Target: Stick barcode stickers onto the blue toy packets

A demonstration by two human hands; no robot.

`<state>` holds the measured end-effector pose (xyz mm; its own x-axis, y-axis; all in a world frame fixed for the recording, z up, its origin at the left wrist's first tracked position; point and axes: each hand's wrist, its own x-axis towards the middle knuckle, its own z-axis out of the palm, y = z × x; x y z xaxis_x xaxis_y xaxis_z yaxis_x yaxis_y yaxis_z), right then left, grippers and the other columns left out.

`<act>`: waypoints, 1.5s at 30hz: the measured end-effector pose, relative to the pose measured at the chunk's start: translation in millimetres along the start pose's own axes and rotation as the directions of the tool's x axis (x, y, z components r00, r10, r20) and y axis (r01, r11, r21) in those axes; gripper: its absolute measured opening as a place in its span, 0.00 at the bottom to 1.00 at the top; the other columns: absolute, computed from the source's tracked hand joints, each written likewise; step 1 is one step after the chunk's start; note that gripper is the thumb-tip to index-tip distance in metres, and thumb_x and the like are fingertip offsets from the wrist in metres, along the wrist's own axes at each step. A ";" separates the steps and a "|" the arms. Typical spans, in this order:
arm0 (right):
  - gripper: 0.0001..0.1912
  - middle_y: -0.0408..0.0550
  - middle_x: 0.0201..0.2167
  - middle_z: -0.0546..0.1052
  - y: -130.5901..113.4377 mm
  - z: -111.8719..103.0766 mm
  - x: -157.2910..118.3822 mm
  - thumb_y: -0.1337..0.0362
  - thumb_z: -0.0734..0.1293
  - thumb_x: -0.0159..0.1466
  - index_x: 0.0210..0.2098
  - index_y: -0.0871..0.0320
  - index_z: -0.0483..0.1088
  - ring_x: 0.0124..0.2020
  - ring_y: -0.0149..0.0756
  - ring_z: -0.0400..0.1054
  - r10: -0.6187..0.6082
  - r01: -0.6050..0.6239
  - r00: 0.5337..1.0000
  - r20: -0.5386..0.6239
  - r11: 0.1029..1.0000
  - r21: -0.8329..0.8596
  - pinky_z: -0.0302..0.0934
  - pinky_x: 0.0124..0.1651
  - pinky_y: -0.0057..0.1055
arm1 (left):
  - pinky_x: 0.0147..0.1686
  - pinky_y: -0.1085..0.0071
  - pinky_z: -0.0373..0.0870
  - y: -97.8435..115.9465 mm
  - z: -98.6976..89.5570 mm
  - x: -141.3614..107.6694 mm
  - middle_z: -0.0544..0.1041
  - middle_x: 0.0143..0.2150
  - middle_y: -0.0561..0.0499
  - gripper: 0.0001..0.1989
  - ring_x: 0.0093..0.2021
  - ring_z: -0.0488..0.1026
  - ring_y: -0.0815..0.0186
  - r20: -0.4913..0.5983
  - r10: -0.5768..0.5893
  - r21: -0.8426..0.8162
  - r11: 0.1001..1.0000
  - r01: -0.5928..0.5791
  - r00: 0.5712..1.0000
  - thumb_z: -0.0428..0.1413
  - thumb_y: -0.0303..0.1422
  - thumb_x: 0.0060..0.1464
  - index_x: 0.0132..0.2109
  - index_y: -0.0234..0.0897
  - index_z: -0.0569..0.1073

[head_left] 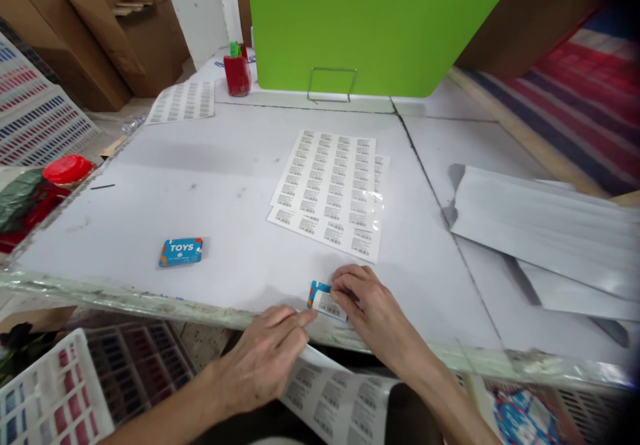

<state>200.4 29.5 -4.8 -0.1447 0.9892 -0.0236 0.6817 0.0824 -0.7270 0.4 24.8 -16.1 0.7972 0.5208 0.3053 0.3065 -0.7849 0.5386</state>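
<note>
My right hand (373, 312) pinches the edge of a white barcode label (329, 306), which lies over a small blue card (316, 290) at the table's front edge. Between the fingers of my left hand (265, 352) is a sheet of barcode labels (345, 398), hanging down over my lap. The left fingertips reach close to the card's left corner; whether they touch it is hard to tell. Farther left lies a blue stack of cards marked TOYS (181, 252). More label sheets (325, 185) lie overlapped beyond my hands.
Pale plastic bags (540, 232) lie on the right of the white table (225, 165). A green board (375, 25) stands at the back, with a red holder (237, 75) and another label sheet (183, 102) to its left. Plastic baskets (50, 392) stand below the front edge.
</note>
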 end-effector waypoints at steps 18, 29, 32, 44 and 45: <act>0.09 0.47 0.32 0.70 1.3 1.1 -0.2 0.75 0.59 0.60 0.26 0.57 0.65 0.37 0.37 0.60 0.000 0.000 1.000 -0.008 1.000 -0.009 0.60 0.41 0.35 | 0.40 0.62 0.67 -1.5 1.0 0.5 0.69 0.50 0.39 0.11 0.40 0.64 0.60 0.036 0.006 -0.010 1.000 -0.005 0.999 0.42 0.15 0.51 0.35 0.31 0.64; 0.10 0.47 0.32 0.69 3.4 3.6 -0.9 0.75 0.59 0.59 0.26 0.57 0.65 0.37 0.38 0.61 -0.010 0.010 1.000 -0.026 1.000 -0.018 0.59 0.40 0.37 | 0.40 0.63 0.67 -0.2 0.0 1.0 0.69 0.50 0.40 0.11 0.39 0.64 0.61 0.041 0.000 0.028 1.000 -0.001 0.999 0.42 0.16 0.51 0.33 0.32 0.65; 0.09 0.47 0.32 0.69 3.6 4.0 -1.0 0.75 0.59 0.59 0.26 0.57 0.65 0.37 0.38 0.61 -0.009 0.009 0.999 -0.031 1.000 -0.026 0.59 0.40 0.37 | 0.39 0.63 0.67 0.8 0.0 2.8 0.68 0.53 0.40 0.10 0.39 0.63 0.61 0.089 -0.017 0.069 0.998 0.011 0.996 0.43 0.17 0.51 0.32 0.32 0.65; 0.05 0.46 0.33 0.69 6.3 4.8 -2.6 0.71 0.61 0.58 0.30 0.56 0.64 0.33 0.36 0.64 0.039 -0.046 0.993 -0.113 0.997 -0.058 0.61 0.37 0.35 | 0.43 0.63 0.66 -1.4 3.2 3.3 0.65 0.56 0.40 0.10 0.42 0.62 0.60 0.147 -0.020 0.123 0.992 0.002 0.989 0.43 0.16 0.49 0.33 0.30 0.66; 0.04 0.46 0.32 0.68 6.7 4.7 -3.1 0.71 0.61 0.57 0.32 0.56 0.64 0.31 0.34 0.64 0.071 -0.079 0.986 -0.149 0.996 -0.049 0.61 0.35 0.34 | 0.43 0.63 0.66 -1.6 2.8 3.7 0.65 0.56 0.39 0.10 0.42 0.62 0.59 0.152 -0.013 0.121 0.993 -0.005 0.988 0.43 0.16 0.49 0.33 0.30 0.66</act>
<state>202.0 26.3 -12.8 0.0124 0.9995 0.0279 0.7253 0.0102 -0.6884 4.3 27.1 -18.1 0.8627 0.4742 0.1756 0.3628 -0.8223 0.4383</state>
